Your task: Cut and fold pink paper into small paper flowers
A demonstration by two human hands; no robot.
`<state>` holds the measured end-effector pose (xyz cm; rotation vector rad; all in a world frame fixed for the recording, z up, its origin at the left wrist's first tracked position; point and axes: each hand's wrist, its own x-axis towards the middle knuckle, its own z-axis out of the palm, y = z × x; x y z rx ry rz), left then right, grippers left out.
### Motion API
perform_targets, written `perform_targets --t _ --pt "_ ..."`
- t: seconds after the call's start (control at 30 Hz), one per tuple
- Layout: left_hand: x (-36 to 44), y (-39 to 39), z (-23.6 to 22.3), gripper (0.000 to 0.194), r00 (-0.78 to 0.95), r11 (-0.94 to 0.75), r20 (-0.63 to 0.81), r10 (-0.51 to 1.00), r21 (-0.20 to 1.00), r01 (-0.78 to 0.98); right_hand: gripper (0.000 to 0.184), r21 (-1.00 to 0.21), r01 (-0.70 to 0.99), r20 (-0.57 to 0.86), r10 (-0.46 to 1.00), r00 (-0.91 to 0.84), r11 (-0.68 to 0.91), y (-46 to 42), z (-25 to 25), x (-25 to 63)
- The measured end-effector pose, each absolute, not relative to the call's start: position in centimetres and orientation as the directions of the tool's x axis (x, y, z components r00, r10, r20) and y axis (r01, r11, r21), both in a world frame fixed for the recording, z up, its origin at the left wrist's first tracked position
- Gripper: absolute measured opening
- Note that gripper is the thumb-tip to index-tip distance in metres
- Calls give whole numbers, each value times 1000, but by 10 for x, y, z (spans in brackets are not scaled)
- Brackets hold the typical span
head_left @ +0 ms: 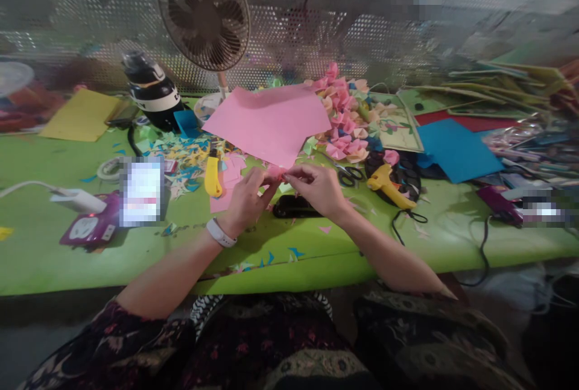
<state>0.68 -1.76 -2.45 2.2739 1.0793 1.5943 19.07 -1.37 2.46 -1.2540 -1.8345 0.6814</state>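
Observation:
Between the fingertips of both hands is a small pink paper piece (274, 172), partly covered by the fingers. My left hand (248, 197), with a white band on its wrist, pinches it from the left. From the other side my right hand (319, 190) grips its edge between thumb and forefinger. Just beneath the hands lies a black stapler-like object (296, 206). A large pink paper sheet (271, 119) is spread behind them. Cut pink paper pieces (233, 170) and a yellow cutter (212, 176) lie left of my left hand.
Folded paper flowers (344, 116) are heaped at the back. Black-handled scissors (350, 174) and a yellow glue gun (391, 188) lie to the right. On the left are a phone (142, 191), a purple power strip (90, 227), a black bottle (156, 97) and a fan (203, 13).

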Motion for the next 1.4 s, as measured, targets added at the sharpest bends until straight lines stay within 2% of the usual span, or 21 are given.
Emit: perform_targets --t 0.4,0.63,0.87,1.0,1.27,1.4 --pt "7 -20 -19 10 196 -748 785 587 433 503 11 -771 528 298 934 -195 356 -15 27 190" --pt "7 -20 -19 9 198 -749 785 587 435 499 10 -758 535 308 928 -210 373 -14 26 190" --pt "9 -19 -21 8 136 -705 718 682 599 379 15 -734 554 329 919 -216 393 -14 26 192" --pt "11 -18 -21 9 88 -653 660 746 700 290 19 -680 585 391 894 -220 442 -15 28 194" --pt "11 -18 -23 9 111 -695 697 709 662 282 15 -596 613 468 845 -259 518 -12 26 194" --pt "12 -18 -22 12 86 -665 668 739 705 246 14 -569 632 482 836 -262 526 -13 28 194"
